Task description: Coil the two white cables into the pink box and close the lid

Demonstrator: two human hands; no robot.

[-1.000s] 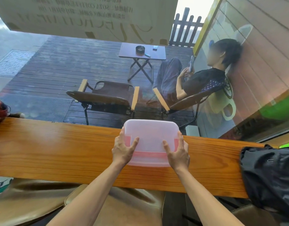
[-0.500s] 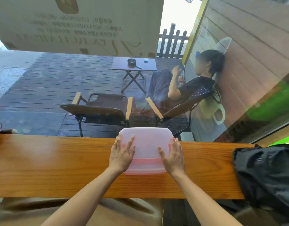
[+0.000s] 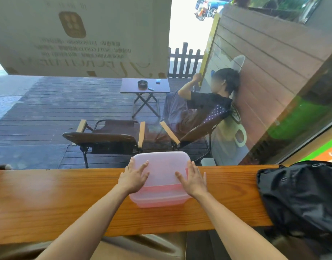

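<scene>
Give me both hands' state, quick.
Left hand: open, fingers flat on the lid.
Right hand: open, fingers flat on the lid.

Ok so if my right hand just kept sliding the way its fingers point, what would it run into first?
Nothing on the lid: the right hand lies flat on it, fingers pointing away. Past the lid's far edge the window glass probably comes first, though the gap is hard to judge.

The pink box (image 3: 159,198) is a rectangular translucent plastic container with rounded corners. It sits upright on the wooden surface (image 3: 49,199), near the far edge. The frosted translucent lid (image 3: 161,167) lies on top, covering the box. The cables are not visible.
</scene>
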